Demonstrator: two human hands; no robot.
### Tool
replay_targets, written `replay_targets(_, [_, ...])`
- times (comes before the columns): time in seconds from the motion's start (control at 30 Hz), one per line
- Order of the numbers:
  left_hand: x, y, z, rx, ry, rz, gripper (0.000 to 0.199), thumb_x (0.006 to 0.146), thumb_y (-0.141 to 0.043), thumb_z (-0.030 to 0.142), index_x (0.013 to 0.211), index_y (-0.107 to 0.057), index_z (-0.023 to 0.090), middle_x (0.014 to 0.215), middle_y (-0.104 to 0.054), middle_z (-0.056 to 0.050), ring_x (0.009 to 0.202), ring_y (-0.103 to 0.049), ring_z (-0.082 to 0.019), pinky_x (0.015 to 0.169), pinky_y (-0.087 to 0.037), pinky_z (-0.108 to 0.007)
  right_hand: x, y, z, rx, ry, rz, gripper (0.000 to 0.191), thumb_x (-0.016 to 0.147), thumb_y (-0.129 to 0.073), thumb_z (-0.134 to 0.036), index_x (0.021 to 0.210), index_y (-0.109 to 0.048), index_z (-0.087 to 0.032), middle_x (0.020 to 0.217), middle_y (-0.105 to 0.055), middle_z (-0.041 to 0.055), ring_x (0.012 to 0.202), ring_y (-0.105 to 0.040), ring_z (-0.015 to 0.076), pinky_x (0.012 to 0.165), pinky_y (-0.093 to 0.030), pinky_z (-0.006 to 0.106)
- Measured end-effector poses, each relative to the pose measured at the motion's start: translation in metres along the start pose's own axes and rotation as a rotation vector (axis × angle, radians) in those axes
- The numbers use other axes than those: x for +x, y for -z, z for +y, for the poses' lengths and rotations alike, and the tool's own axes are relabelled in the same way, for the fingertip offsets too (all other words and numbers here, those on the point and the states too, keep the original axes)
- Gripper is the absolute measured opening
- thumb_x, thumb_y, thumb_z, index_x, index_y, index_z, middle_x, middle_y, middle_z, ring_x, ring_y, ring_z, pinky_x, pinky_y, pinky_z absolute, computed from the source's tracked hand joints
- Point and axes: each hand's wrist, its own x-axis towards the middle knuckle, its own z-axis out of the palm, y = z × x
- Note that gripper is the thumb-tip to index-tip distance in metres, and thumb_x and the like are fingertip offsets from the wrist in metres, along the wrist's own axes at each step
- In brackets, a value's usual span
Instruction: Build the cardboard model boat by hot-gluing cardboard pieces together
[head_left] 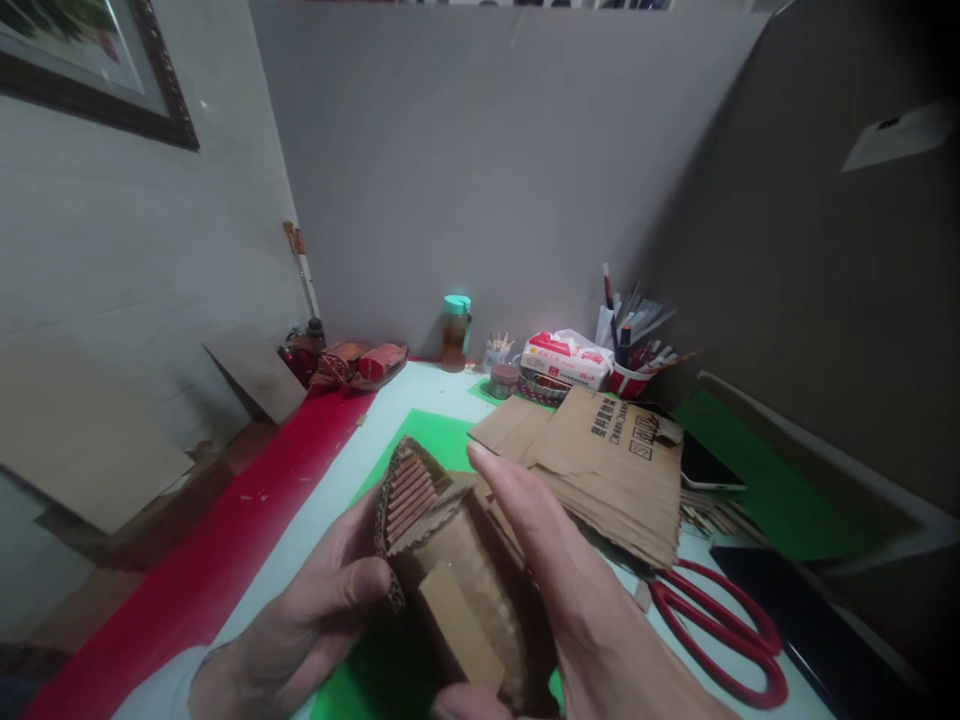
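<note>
A small model made of corrugated cardboard (442, 560), with a ribbed reddish panel near its top, is held above a green cutting mat (427, 440). My left hand (300, 620) grips its left side, thumb across the front edge. My right hand (577, 590) lies on its right side with fingers stretched out along the top. Both hands hold the model between them.
Red-handled scissors (720, 625) lie at the right. A stack of flat cardboard pieces (607, 460) sits behind the hands. Further back stand a green-lidded bottle (455, 330), a tissue pack (564, 358) and a pen cup (628, 375). Grey boards wall the desk.
</note>
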Motion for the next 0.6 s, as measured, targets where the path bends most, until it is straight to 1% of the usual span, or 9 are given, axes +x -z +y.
replay_targets(0.07, [-0.001, 0.001, -0.001, 0.013, 0.021, 0.038, 0.07, 0.076, -0.083, 0.024, 0.14, -0.058, 0.036, 0.132, -0.072, -0.003, 0.134, -0.056, -0.029, 0.119, -0.034, -0.038, -0.002, 0.002, -0.004, 0.015, -0.088, -0.021, 0.102, 0.078, -0.08, -0.032, 0.159, -0.02, -0.034, 0.153, -0.045, 0.0079, 0.135, -0.051, 0.0302, 0.109, -0.048, 0.038])
replay_targets(0.1, [-0.001, 0.0, -0.001, 0.028, 0.025, 0.053, 0.067, 0.075, -0.084, 0.026, 0.137, -0.06, 0.037, 0.131, -0.073, -0.003, 0.133, -0.056, -0.029, 0.118, -0.036, -0.037, -0.002, 0.003, -0.005, 0.017, -0.116, -0.031, 0.102, 0.078, -0.081, -0.031, 0.159, -0.02, -0.035, 0.153, -0.045, 0.0065, 0.136, -0.05, 0.028, 0.109, -0.048, 0.035])
replay_targets(0.2, [-0.001, 0.001, -0.004, 0.093, 0.017, 0.066, 0.042, 0.079, -0.081, 0.032, 0.12, -0.073, 0.035, 0.125, -0.075, 0.004, 0.135, -0.054, -0.03, 0.112, -0.04, -0.035, -0.002, 0.004, -0.004, -0.009, -0.108, -0.045, 0.105, 0.077, -0.085, -0.031, 0.159, -0.019, -0.033, 0.156, -0.042, 0.0037, 0.142, -0.043, 0.0259, 0.108, -0.048, 0.029])
replay_targets(0.27, [-0.001, 0.003, -0.006, 0.137, -0.011, 0.052, 0.033, 0.08, -0.08, 0.035, 0.113, -0.076, 0.034, 0.125, -0.075, 0.005, 0.134, -0.054, -0.03, 0.109, -0.044, -0.035, -0.002, 0.003, -0.001, -0.022, -0.081, -0.037, 0.103, 0.077, -0.086, -0.034, 0.158, -0.022, -0.031, 0.156, -0.042, 0.0038, 0.143, -0.042, 0.0261, 0.11, -0.047, 0.03])
replay_targets(0.33, [-0.002, 0.006, -0.01, 0.157, -0.029, 0.042, 0.038, 0.08, -0.08, 0.036, 0.118, -0.073, 0.034, 0.128, -0.073, 0.002, 0.131, -0.057, -0.028, 0.107, -0.047, -0.036, -0.001, 0.001, 0.001, -0.019, -0.088, -0.027, 0.101, 0.077, -0.085, -0.036, 0.156, -0.024, -0.03, 0.154, -0.045, 0.0039, 0.141, -0.045, 0.0264, 0.11, -0.047, 0.031])
replay_targets(0.4, [-0.002, 0.01, -0.012, 0.155, -0.024, 0.052, 0.049, 0.082, -0.079, 0.036, 0.129, -0.065, 0.037, 0.131, -0.071, 0.0, 0.128, -0.06, -0.026, 0.106, -0.049, -0.036, 0.0, 0.001, 0.001, -0.001, -0.108, -0.022, 0.1, 0.076, -0.084, -0.036, 0.156, -0.025, -0.03, 0.154, -0.045, 0.0039, 0.14, -0.046, 0.0263, 0.108, -0.049, 0.031])
replay_targets(0.47, [-0.001, 0.011, -0.014, 0.157, -0.004, 0.074, 0.059, 0.083, -0.077, 0.035, 0.138, -0.056, 0.039, 0.132, -0.07, -0.001, 0.127, -0.061, -0.025, 0.107, -0.048, -0.037, 0.001, 0.001, -0.002, 0.01, -0.141, -0.011, 0.098, 0.076, -0.083, -0.035, 0.156, -0.026, -0.028, 0.155, -0.044, 0.0044, 0.141, -0.045, 0.0259, 0.107, -0.05, 0.03])
replay_targets(0.53, [-0.001, 0.009, -0.013, 0.176, -0.011, 0.1, 0.066, 0.082, -0.078, 0.037, 0.142, -0.051, 0.04, 0.13, -0.071, -0.001, 0.127, -0.061, -0.026, 0.107, -0.048, -0.036, 0.003, 0.001, -0.004, 0.035, -0.166, -0.024, 0.095, 0.077, -0.082, -0.035, 0.156, -0.03, -0.025, 0.154, -0.045, 0.0057, 0.14, -0.046, 0.0255, 0.108, -0.048, 0.029])
replay_targets(0.6, [-0.001, 0.008, -0.012, 0.186, -0.019, 0.126, 0.067, 0.082, -0.077, 0.038, 0.143, -0.049, 0.04, 0.128, -0.072, -0.002, 0.127, -0.06, -0.027, 0.104, -0.05, -0.036, 0.006, 0.001, -0.007, 0.074, -0.215, -0.06, 0.091, 0.078, -0.08, -0.034, 0.155, -0.033, -0.023, 0.152, -0.046, 0.0071, 0.138, -0.048, 0.0254, 0.11, -0.047, 0.03])
